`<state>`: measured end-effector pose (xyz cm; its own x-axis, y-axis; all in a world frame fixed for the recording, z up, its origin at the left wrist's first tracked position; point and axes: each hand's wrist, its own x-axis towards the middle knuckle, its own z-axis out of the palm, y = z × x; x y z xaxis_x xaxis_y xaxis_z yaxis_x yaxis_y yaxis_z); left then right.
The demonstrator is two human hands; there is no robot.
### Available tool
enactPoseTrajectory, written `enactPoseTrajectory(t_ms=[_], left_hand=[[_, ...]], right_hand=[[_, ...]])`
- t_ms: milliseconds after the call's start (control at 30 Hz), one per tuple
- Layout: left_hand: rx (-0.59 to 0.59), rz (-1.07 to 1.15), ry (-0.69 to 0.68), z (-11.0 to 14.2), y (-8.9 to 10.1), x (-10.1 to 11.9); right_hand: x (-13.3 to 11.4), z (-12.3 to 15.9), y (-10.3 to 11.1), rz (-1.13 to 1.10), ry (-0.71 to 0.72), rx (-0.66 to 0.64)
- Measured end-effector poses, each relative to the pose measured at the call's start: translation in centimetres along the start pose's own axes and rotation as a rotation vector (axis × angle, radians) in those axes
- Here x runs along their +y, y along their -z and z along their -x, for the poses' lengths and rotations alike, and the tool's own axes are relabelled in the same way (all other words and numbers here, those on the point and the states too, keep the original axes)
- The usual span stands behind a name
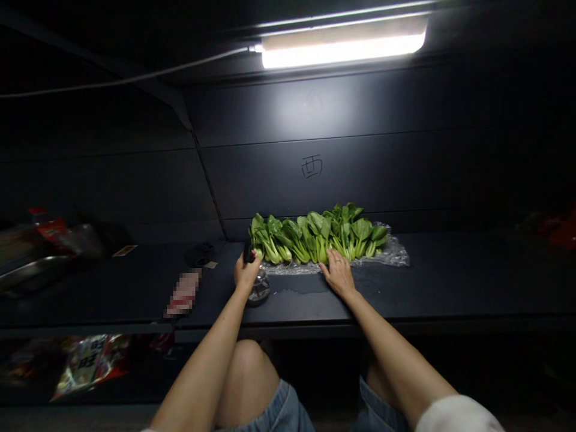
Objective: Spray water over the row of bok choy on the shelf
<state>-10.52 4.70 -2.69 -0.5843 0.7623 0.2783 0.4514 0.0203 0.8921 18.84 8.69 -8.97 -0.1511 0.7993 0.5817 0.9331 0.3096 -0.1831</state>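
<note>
A row of bok choy [310,237] lies on clear plastic wrap [396,252] on the dark shelf, leaves toward the back wall and pale stems toward me. At the row's left end, my left hand [246,273] is closed around the black top of a clear spray bottle [259,289]; its fingers are partly hidden. My right hand [339,275] has its fingers stretched out against the stems right of the middle, with a ring on one finger. It does not grip anything that I can see.
A lit tube lamp [344,51] hangs above, with a white cable [148,76] running left. Left on the shelf are a dark crumpled item [199,254], a blurred-out flat item [183,293] and blurred packages [54,231]. A shiny bag [92,363] lies on the level below.
</note>
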Motion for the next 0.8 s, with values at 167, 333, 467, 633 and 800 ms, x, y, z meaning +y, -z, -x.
enactPoseTrajectory(t_ms=[167,333,467,633,800], left_hand=[[0.011,0.023,0.006,0.00,0.00,-0.33],[0.004,0.032,0.006,0.09,0.08,-0.60],[0.024,0.037,0.014,0.14,0.27,-0.71],[0.043,0.045,0.005,0.34,0.57,-0.52],[0.012,0.039,0.012,0.73,0.80,-0.13]], right_hand=[[0.04,0.04,-0.04,-0.005,0.003,0.006],[0.06,0.06,-0.16,-0.007,0.002,0.014],[-0.02,0.03,-0.10,-0.004,-0.010,-0.001],[0.01,0.03,-0.08,-0.011,0.001,0.009],[0.05,0.05,-0.11,-0.009,0.001,0.008]])
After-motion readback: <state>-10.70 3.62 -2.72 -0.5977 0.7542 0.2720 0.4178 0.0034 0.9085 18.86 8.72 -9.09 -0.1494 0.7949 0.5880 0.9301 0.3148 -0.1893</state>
